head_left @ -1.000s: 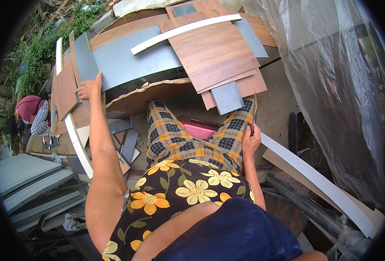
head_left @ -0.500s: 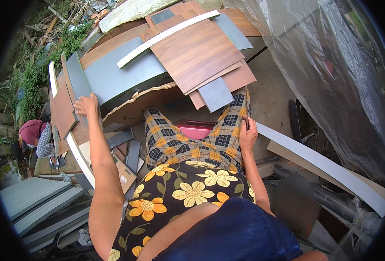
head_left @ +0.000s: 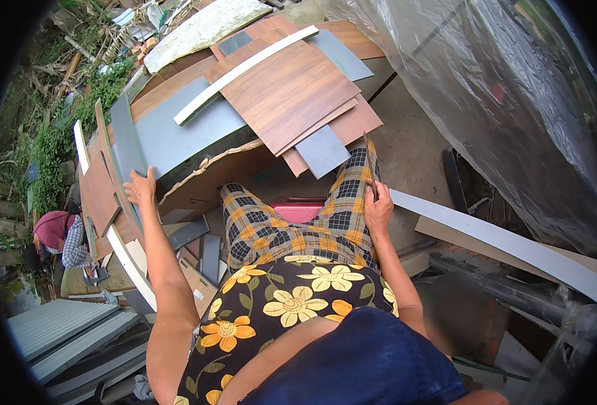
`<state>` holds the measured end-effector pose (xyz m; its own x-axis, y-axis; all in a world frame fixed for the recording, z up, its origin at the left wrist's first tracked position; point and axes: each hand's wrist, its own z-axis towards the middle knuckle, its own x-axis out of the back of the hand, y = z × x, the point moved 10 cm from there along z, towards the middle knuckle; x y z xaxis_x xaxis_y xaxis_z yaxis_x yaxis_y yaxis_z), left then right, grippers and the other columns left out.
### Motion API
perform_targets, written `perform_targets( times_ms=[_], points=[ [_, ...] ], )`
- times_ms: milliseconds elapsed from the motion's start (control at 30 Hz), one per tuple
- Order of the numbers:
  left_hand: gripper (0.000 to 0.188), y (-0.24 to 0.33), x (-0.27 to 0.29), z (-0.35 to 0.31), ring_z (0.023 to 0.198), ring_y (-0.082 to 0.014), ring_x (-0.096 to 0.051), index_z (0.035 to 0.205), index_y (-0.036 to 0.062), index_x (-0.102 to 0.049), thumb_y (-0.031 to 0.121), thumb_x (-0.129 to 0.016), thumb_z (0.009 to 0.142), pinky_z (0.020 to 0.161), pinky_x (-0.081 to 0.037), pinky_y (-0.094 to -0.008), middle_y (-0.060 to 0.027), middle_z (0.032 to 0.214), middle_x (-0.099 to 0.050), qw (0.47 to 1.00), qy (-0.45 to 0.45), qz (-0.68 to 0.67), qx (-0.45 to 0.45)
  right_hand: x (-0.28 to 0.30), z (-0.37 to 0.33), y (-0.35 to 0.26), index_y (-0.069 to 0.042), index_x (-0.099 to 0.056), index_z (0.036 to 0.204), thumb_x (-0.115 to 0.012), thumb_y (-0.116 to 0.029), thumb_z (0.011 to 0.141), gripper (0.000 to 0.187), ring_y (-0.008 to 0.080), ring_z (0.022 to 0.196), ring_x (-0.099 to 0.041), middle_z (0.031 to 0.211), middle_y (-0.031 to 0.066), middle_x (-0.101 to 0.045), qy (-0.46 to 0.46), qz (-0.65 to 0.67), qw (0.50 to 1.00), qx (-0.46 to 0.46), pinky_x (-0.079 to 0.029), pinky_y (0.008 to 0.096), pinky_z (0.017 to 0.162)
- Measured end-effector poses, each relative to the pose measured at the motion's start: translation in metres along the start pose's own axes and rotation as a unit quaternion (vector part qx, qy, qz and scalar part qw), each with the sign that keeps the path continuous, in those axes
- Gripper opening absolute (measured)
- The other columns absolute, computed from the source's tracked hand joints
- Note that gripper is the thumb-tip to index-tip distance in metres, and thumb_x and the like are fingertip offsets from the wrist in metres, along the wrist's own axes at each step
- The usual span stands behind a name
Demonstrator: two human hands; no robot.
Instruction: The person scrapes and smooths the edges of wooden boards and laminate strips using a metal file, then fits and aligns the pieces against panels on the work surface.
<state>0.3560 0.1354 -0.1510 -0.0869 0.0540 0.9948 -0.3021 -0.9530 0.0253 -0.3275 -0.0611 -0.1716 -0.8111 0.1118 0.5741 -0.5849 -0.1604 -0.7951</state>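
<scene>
My left hand (head_left: 140,187) is open, fingers apart, its fingertips on or just over the near end of a long grey strip (head_left: 128,138) at the left of the work surface. Brown wood-grain boards (head_left: 98,185) lie beside that strip. By my right thigh, my right hand (head_left: 378,208) is closed around a thin, dark, blade-like tool (head_left: 370,165) that points away from me; its exact kind is unclear. Ahead lie a large grey sheet (head_left: 177,128), a stack of wood-grain panels (head_left: 288,94), a small grey piece (head_left: 323,151) and a white strip (head_left: 244,71) across them.
A pink stool or box (head_left: 297,212) shows between my knees. Clear plastic sheeting (head_left: 501,101) hangs at the right, above a long white strip (head_left: 501,236). Another person (head_left: 59,236) bends over at the far left. Grey corrugated panels (head_left: 62,331) are stacked at the lower left.
The view has turned slightly, shifting the scene. My left hand's fingers are spread wider near the grey strip's end. The right hand keeps its grip on the thin tool.
</scene>
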Motion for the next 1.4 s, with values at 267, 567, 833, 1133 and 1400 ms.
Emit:
perform_targets(
  times_ms=[267, 567, 833, 1133, 1400],
  points=[
    [0.088, -0.017, 0.012, 0.008, 0.121, -0.0391, -0.049, 0.138, 0.0123, -0.046, 0.068, -0.067, 0.074, 0.099, -0.035, -0.0557, -0.0217, 0.131, -0.054, 0.993, 0.086, 0.012, 0.074, 0.001, -0.002, -0.001, -0.007, -0.065, 0.107, -0.059, -0.012, 0.089, 0.02, 0.0345, 0.083, -0.063, 0.091, 0.0143, -0.064, -0.013, 0.005, 0.999, -0.029, -0.048, 0.0411, 0.074],
    [0.062, -0.036, -0.008, 0.029, 0.125, -0.0234, -0.051, 0.134, -0.0051, -0.052, 0.04, -0.06, 0.092, 0.107, -0.035, -0.0328, -0.0162, 0.135, -0.055, 0.784, -0.052, -0.619, 0.01, -0.002, 0.002, -0.001, -0.008, -0.065, 0.108, -0.059, -0.012, 0.087, 0.022, 0.0369, 0.088, -0.062, 0.096, 0.0145, -0.064, -0.014, 0.005, 1.0, -0.012, -0.048, 0.0428, 0.076],
    [0.051, 0.041, 0.067, -0.086, 0.12, -0.0175, -0.051, 0.138, -0.0045, -0.048, 0.025, -0.053, 0.097, 0.105, -0.036, -0.0299, -0.0107, 0.131, -0.056, 0.743, -0.066, -0.65, -0.145, -0.002, 0.004, 0.004, -0.004, -0.066, 0.108, -0.058, -0.011, 0.089, 0.021, 0.0293, 0.081, -0.064, 0.095, 0.0141, -0.065, -0.013, -0.037, 0.999, -0.006, -0.049, 0.036, 0.075],
    [0.053, 0.178, 0.109, -0.22, 0.121, -0.0202, -0.052, 0.131, -0.0031, -0.057, 0.03, -0.055, 0.089, 0.106, -0.035, -0.0335, -0.013, 0.13, -0.059, 0.667, -0.307, -0.596, -0.324, 0.004, -0.004, 0.003, -0.002, -0.062, 0.115, -0.051, -0.017, 0.095, 0.028, 0.0337, 0.084, -0.062, 0.092, 0.0164, -0.063, 0.003, 0.033, 0.999, 0.019, -0.047, 0.0398, 0.075],
    [0.047, 0.22, 0.093, -0.279, 0.105, -0.0153, -0.057, 0.127, 0.0038, -0.062, 0.029, -0.06, 0.088, 0.097, -0.042, -0.0319, -0.0087, 0.113, -0.065, 0.637, -0.372, -0.577, -0.35, 0.021, 0.01, -0.046, -0.003, -0.057, 0.13, -0.048, -0.017, 0.097, 0.037, 0.0272, 0.083, -0.061, 0.092, 0.015, -0.062, -0.005, 0.084, 0.996, 0.031, -0.048, 0.0378, 0.077]
  ],
)
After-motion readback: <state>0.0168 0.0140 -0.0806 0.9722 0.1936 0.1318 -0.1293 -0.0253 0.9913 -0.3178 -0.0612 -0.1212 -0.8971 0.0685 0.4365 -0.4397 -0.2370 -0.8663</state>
